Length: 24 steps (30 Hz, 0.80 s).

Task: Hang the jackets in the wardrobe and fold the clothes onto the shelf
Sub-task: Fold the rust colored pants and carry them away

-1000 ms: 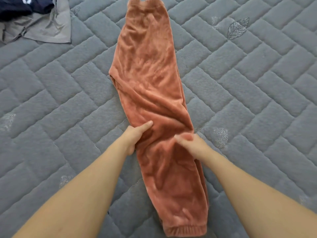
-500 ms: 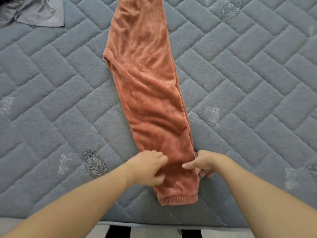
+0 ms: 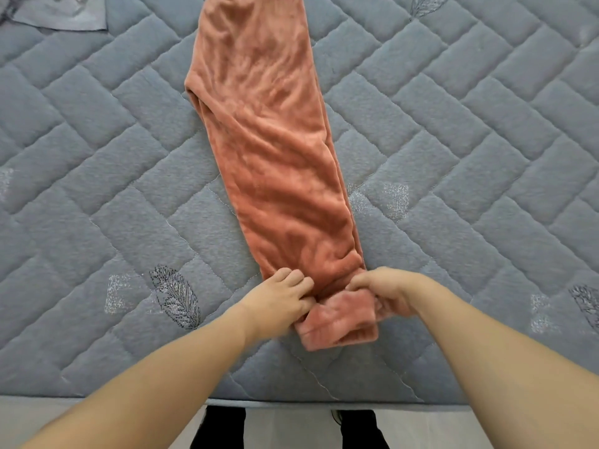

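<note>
Rust-orange fleece trousers [image 3: 269, 140], folded lengthwise leg on leg, lie stretched away from me on a grey quilted mattress [image 3: 453, 157]. Their cuffed ankle end [image 3: 340, 322] is nearest me and bunched up. My left hand [image 3: 278, 303] grips the left edge of the fabric just above the cuff. My right hand [image 3: 385, 293] pinches the right edge at the same level, fingers curled round the cloth. The waist end runs out of the top of the view.
A grey garment [image 3: 61, 12] lies at the far left corner of the mattress. The near edge of the mattress [image 3: 291, 401] runs across the bottom, with pale floor and my dark legs [image 3: 220, 429] below it.
Both hands slid down the trousers from mid-leg toward the ankle cuff and closed on its edges. The cuff end now sits bunched and slightly lifted. My view pulled back toward the mattress edge.
</note>
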Each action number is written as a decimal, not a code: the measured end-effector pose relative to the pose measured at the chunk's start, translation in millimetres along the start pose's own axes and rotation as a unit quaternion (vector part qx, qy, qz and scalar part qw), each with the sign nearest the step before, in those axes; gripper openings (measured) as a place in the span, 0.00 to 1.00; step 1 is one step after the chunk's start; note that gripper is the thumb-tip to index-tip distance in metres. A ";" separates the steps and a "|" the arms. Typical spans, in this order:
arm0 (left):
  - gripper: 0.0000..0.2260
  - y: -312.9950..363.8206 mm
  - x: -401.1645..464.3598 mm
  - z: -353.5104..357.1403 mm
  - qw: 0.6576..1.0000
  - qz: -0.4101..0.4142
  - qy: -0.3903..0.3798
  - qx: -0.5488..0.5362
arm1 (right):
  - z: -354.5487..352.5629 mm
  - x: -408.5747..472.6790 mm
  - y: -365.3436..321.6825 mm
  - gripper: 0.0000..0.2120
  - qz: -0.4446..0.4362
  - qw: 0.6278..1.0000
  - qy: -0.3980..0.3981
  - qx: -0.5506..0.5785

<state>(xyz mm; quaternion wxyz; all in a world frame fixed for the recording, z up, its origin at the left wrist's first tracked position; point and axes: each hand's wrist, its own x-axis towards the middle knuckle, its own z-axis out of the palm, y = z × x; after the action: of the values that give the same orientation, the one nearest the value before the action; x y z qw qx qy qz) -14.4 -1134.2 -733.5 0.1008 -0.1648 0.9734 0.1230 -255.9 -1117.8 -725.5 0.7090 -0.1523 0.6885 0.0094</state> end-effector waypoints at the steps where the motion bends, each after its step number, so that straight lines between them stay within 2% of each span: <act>1: 0.09 -1.0 5.6 -5.0 0.999 -0.001 -0.020 -0.044 | -4.2 -0.7 -5.3 0.21 -0.016 0.999 0.034 0.013; 2: 0.09 -1.5 10.0 -10.8 0.990 -0.027 -0.047 -0.129 | -7.5 -3.1 -11.1 0.26 -0.024 0.998 0.064 0.010; 3: 0.08 -1.4 12.6 -19.9 0.965 -0.079 -0.076 -0.240 | -9.5 -6.6 -16.4 0.28 -0.028 0.996 0.082 -0.004; 4: 0.07 -1.9 13.4 -28.2 0.923 -0.140 -0.104 -0.342 | -9.8 -10.1 -19.4 0.27 -0.026 0.996 0.081 -0.020; 5: 0.07 -2.0 12.4 -35.6 0.871 -0.192 -0.139 -0.431 | -9.7 -14.7 -22.2 0.24 -0.010 0.998 0.051 -0.041; 6: 0.07 -1.9 9.4 -42.3 0.810 -0.221 -0.185 -0.511 | -9.1 -20.3 -24.2 0.20 0.025 0.998 -0.012 -0.059; 8: 0.09 0.8 0.9 -55.5 0.680 -0.209 -0.294 -0.638 | -4.3 -37.8 -27.1 0.14 0.135 0.972 -0.182 -0.059; 9: 0.10 2.1 -4.3 -60.4 0.623 -0.190 -0.335 -0.681 | -2.7 -44.9 -26.8 0.14 0.159 0.960 -0.224 -0.054; 10: 0.12 1.6 -8.8 -64.7 0.572 -0.170 -0.363 -0.715 | -4.1 -48.9 -28.5 0.15 0.151 0.961 -0.224 -0.062; 11: 0.16 -1.3 -12.1 -68.8 0.540 -0.158 -0.371 -0.738 | -5.0 -54.9 -33.8 0.15 0.128 0.968 -0.198 -0.091; 12: 0.21 -7.3 -13.6 -71.4 0.529 -0.166 -0.361 -0.750 | -5.3 -62.4 -41.5 0.15 0.102 0.972 -0.178 -0.110; 13: 0.24 -16.0 -14.1 -76.1 0.536 -0.197 -0.327 -0.753 | -5.8 -70.5 -51.4 0.14 0.083 0.976 -0.167 -0.115; 15: 0.21 -40.6 -13.7 -86.7 0.556 -0.287 -0.193 -0.756 | -9.3 -84.2 -76.3 0.15 0.066 0.983 -0.146 -0.091; 16: 0.20 -54.8 -14.3 -91.7 0.550 -0.323 -0.110 -0.762 | -11.2 -88.8 -89.9 0.16 0.050 0.987 -0.132 -0.072; 18: 0.20 -82.5 -16.4 -97.9 0.512 -0.354 0.036 -0.782 | -15.1 -93.5 -118.3 0.17 0.004 0.995 -0.104 0.002; 21: 0.18 -116.3 -14.4 -103.8 0.453 -0.370 0.163 -0.795 | -18.7 -92.1 -153.3 0.20 -0.065 0.976 -0.142 0.151; 22: 0.15 -125.5 -12.5 -103.8 0.453 -0.380 0.197 -0.782 | -15.9 -88.9 -162.3 0.17 -0.079 0.971 -0.162 0.159; 23: 0.12 -133.9 -10.5 -103.1 0.468 -0.398 0.229 -0.756 | -10.8 -84.8 -170.6 0.14 -0.091 0.976 -0.154 0.126; 24: 0.12 -142.0 -8.2 -101.8 0.488 -0.413 0.253 -0.726 | -4.7 -79.5 -178.3 0.12 -0.105 0.987 -0.113 0.051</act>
<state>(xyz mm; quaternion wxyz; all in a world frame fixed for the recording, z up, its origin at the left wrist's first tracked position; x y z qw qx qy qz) 26.3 -1289.5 -664.2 -0.2658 -0.5865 0.3432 0.6838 -224.9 -1273.3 -611.6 0.7864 -0.1849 0.5834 -0.0831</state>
